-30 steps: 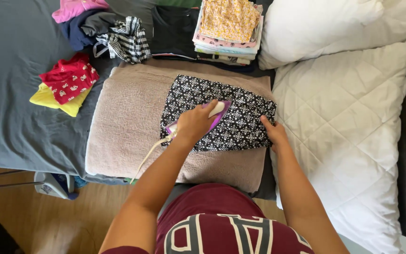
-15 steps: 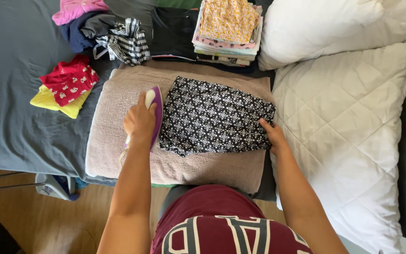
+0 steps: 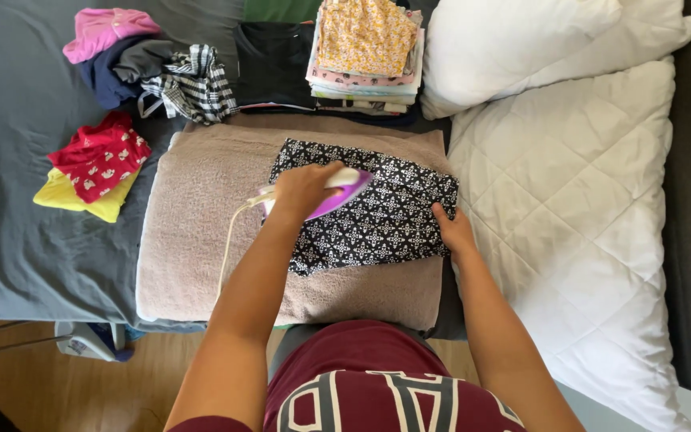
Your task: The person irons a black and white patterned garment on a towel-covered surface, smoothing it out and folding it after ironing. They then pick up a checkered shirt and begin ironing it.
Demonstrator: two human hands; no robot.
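A black cloth with a white pattern (image 3: 377, 216) lies flat on a beige towel (image 3: 201, 208) spread over the bed. My left hand (image 3: 301, 188) grips the handle of a purple and white iron (image 3: 337, 192), which rests on the left half of the cloth. A white cord (image 3: 229, 240) runs from the iron down over the towel. My right hand (image 3: 451, 230) presses the cloth's right edge flat, fingers on the fabric.
A stack of folded clothes (image 3: 365, 52) stands behind the towel. Loose garments lie at the left: a striped one (image 3: 189, 84), pink (image 3: 101, 28), red (image 3: 101, 156) over yellow (image 3: 73, 196). White pillows (image 3: 577, 176) fill the right side. Wooden floor (image 3: 81, 392) shows below.
My left hand carried the iron off the cloth to the towel's left side, then back onto the left half of the cloth. My right hand stayed on the cloth's right edge.
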